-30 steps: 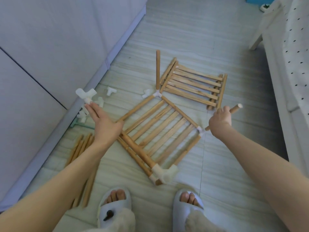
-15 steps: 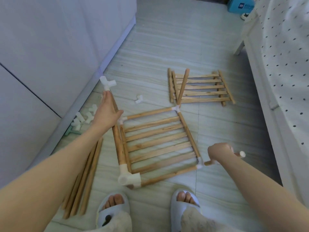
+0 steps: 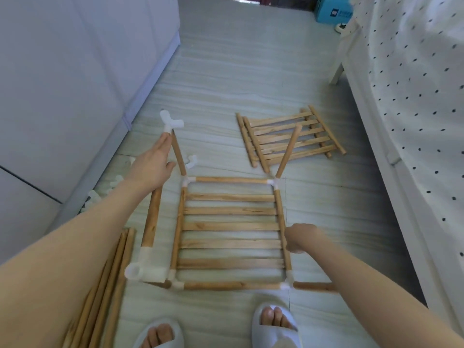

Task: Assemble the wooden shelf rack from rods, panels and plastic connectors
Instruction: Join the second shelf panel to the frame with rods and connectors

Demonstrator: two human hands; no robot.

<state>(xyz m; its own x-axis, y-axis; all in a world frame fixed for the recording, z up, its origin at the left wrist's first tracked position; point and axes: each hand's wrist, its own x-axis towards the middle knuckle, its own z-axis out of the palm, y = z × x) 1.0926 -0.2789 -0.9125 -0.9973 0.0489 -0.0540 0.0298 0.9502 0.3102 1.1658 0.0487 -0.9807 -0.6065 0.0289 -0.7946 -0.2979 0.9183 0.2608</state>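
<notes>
Since the earlier frame we note the slatted frame (image 3: 229, 232) has swung square to the feet, and the right hand (image 3: 300, 238) has come inward from the lower right rod (image 3: 313, 287) to the frame's right rail. Around the work we record loose rods (image 3: 105, 285) lying on the floor (image 3: 226, 79) at lower left, spare white connectors (image 3: 113, 184) scattered along the cabinet (image 3: 75, 71) base, a second slatted panel (image 3: 291, 136) lying flat beyond the frame, a dotted bedspread (image 3: 414, 96) at right and two slippers (image 3: 273, 325) at the bottom edge. Both forearms cross the lower view and hide part of the floor. Our left hand (image 3: 153, 169) lies with fingers straight against an upright rod (image 3: 178, 154) capped by a white connector (image 3: 171, 121); its grip is not closed. The right grip is curled at the rail; whether it clamps anything we cannot tell. White corner connectors join the frame's four sides, with rods projecting from the corners.
</notes>
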